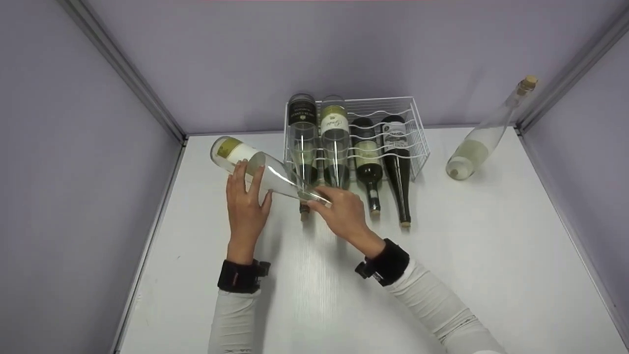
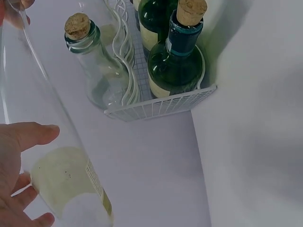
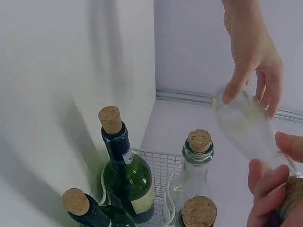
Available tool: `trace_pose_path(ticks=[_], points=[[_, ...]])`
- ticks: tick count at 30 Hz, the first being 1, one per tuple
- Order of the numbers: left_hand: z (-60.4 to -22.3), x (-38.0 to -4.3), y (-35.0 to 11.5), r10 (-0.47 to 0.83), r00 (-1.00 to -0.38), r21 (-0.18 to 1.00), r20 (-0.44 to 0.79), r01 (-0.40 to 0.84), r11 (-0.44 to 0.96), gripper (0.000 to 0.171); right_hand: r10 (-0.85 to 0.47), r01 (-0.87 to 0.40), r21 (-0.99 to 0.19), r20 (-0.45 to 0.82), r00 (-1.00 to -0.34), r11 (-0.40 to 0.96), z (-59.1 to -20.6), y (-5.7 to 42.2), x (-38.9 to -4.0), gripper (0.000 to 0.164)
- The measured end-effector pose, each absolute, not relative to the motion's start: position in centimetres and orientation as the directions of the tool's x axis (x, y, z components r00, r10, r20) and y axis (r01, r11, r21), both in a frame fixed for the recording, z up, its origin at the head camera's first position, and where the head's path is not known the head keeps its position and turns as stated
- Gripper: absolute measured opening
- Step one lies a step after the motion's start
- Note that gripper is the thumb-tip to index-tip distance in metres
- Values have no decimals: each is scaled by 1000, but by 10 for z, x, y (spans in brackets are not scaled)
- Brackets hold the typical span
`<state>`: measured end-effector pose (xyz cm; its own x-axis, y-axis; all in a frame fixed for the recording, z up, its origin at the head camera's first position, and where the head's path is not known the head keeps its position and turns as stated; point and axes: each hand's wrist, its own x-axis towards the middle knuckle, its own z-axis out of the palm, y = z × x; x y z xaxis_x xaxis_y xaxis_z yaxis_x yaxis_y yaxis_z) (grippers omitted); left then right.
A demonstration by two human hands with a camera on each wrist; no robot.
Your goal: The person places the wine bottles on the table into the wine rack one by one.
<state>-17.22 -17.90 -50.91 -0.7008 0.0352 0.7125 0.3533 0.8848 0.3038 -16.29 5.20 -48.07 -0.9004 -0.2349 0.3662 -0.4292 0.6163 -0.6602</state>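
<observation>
A clear glass wine bottle (image 1: pixel 277 176) with a white and gold label lies slanted in front of the rack's left side, its base up and left. My left hand (image 1: pixel 245 204) holds its body; in the left wrist view the thumb lies on one side and the fingers on the other. My right hand (image 1: pixel 344 211) grips the neck, hiding the mouth. Just behind is a white wire rack (image 1: pixel 420 142), where corked bottles lie with necks toward me: a black-labelled bottle (image 1: pixel 302 110), a white-labelled clear bottle (image 1: pixel 335 118) and two dark bottles (image 1: pixel 368 169).
Another clear corked bottle (image 1: pixel 479 142) stands on the white table (image 1: pixel 491 255) to the right of the rack. Grey-lilac panels rise at the back and both sides. Several corked necks stick out from the rack, including a green bottle (image 3: pixel 128 175) in the right wrist view.
</observation>
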Motion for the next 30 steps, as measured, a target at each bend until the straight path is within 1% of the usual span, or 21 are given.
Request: trace_pose_path(ticks=[4,7,10,13,16,22,25,30], points=[[-511,-170,-171,9,-703,343,712,359,868,61,-175,-365,-728,327,-929,581,-481,55,-159,34],[-511,-168,-164,-18,-711,399,703,374,837,57,-135,-314,-777,289,-948,546,-480,57,-155,38],[-513,-165,-156,-47,-735,471,676,382,795,55,-106,-272,-823,254,-961,499,-479,58,-151,39],[-516,-163,-147,-64,-766,536,640,385,751,57,-88,-247,-855,233,-969,456,-478,60,-149,37],[-516,-162,-140,-60,-788,575,612,392,718,60,-74,-236,-879,226,-971,414,-478,62,-148,34],[-515,-160,-129,-8,-814,588,581,412,696,59,-22,-189,-912,195,-981,364,-478,69,-147,30],[-514,-160,-123,23,-828,584,560,414,698,57,5,-162,-923,175,-985,349,-476,73,-146,31],[-513,-160,-113,69,-848,571,525,411,710,55,37,-94,-961,107,-994,259,-474,82,-147,37]])
